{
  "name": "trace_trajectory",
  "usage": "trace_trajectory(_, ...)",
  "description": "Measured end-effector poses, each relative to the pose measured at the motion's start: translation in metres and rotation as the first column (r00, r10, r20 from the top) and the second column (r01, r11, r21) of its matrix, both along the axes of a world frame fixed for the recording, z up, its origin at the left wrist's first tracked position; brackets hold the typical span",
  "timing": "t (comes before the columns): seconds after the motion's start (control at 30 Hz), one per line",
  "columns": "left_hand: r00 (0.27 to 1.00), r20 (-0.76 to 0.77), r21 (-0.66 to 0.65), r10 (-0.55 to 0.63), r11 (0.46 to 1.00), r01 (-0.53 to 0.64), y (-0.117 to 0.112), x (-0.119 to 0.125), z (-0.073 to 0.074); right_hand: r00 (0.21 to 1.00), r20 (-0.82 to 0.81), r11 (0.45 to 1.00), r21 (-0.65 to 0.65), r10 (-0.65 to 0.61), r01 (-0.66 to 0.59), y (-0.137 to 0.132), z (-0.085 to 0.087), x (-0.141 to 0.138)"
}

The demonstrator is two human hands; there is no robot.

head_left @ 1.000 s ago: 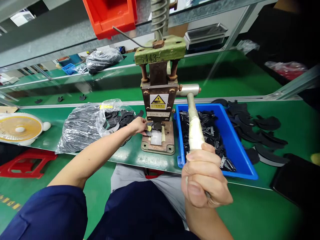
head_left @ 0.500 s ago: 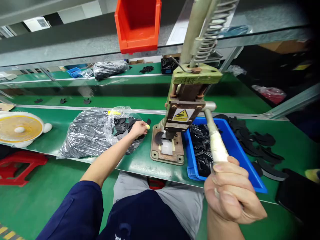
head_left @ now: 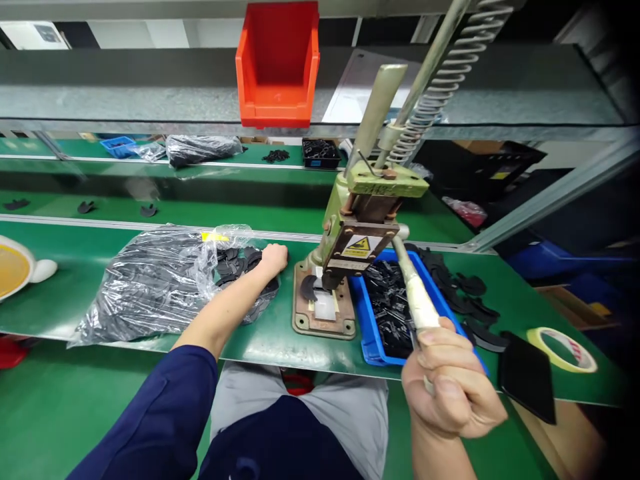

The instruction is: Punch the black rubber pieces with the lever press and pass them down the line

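At my far left, a round, white-rimmed object (head_left: 13, 270) with an orange-yellow face is sitting partly out of view on the green surface (head_left: 280, 345). Next, a clear plastic bag (head_left: 145, 287) is lying on its side, and dark curved pieces (head_left: 230, 263) are showing at its open mouth. My left hand (head_left: 275, 259) is reaching to the right edge of that mouth with its fingers curling away from me; they are hiding their tips, so I cannot tell whether they are pinching a piece. Above, an orange-red bin (head_left: 277, 113) is resting on the shelf (head_left: 150, 100). Right of my left hand, a hand press (head_left: 357, 230) is standing on its base plate (head_left: 303, 317). One black curved piece (head_left: 308, 288) is lying on the left part of that plate, beside the press head. A blue bin (head_left: 367, 330) full of small black parts (head_left: 393, 310) is sitting just right of the press. My right hand (head_left: 453, 380) is wrapping firmly around the pale lever handle (head_left: 417, 293), which is slanting across the bin. Farther right, more dark pieces (head_left: 470, 307) are lying in a loose heap, and a flat black object (head_left: 527, 377) is lying near a tape roll (head_left: 537, 341).
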State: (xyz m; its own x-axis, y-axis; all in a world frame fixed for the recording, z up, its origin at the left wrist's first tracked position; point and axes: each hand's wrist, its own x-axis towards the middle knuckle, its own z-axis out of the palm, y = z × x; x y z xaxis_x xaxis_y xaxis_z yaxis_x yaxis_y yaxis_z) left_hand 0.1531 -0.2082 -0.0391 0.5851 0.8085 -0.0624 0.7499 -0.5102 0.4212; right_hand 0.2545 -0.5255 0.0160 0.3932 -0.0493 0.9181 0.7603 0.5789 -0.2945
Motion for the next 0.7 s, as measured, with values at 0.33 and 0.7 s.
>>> trace_trajectory(0.33,0.975,0.185,0.094,-0.122,0.990,0.106,-0.014,-0.030,0.004,0.999,-0.034,1.000,-0.007,-0.004,0.004,0.000,0.002,-0.003)
trace_trajectory(0.7,0.565,0.737,-0.580,0.371,0.776,0.249,-0.082,-0.083,0.019,0.998,-0.055,0.998,-0.043,0.040,-0.042,-0.003,0.002,-0.006)
